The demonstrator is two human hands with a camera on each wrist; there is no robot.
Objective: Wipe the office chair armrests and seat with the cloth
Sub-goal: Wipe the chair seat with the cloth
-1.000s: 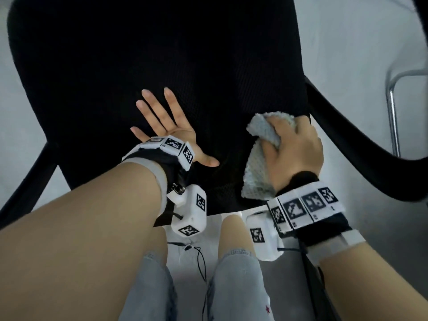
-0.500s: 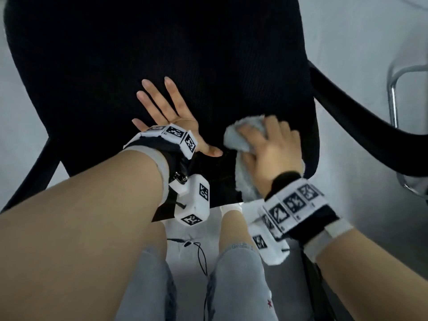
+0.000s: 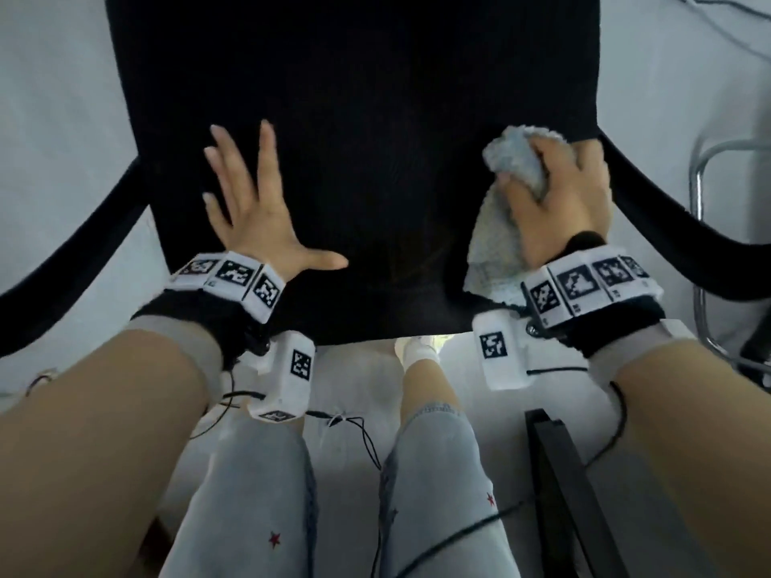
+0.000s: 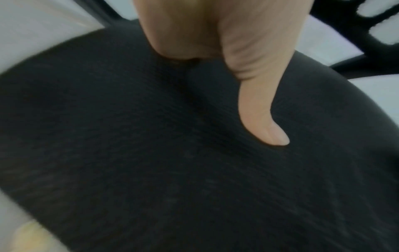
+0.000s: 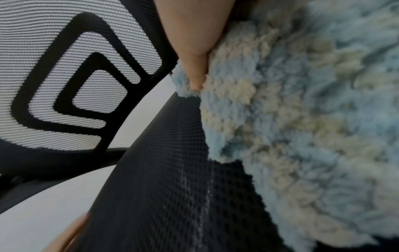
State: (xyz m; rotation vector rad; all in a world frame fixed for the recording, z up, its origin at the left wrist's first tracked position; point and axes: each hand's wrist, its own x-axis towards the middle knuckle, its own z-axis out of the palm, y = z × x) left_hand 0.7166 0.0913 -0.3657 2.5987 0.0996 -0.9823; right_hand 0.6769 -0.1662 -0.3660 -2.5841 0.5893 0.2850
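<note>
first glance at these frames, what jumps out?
The black mesh seat fills the head view. The right hand grips a bunched pale blue cloth at the seat's right edge, beside the right armrest. The left hand lies flat with spread fingers on the seat's left part, near the front edge.

Cloth (image 3: 498, 248) on seat (image 3: 375, 160), right side

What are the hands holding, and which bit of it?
The right hand grips the cloth by its bunched-up top end; the rest trails on the seat. The left hand holds nothing, resting flat there.
</note>
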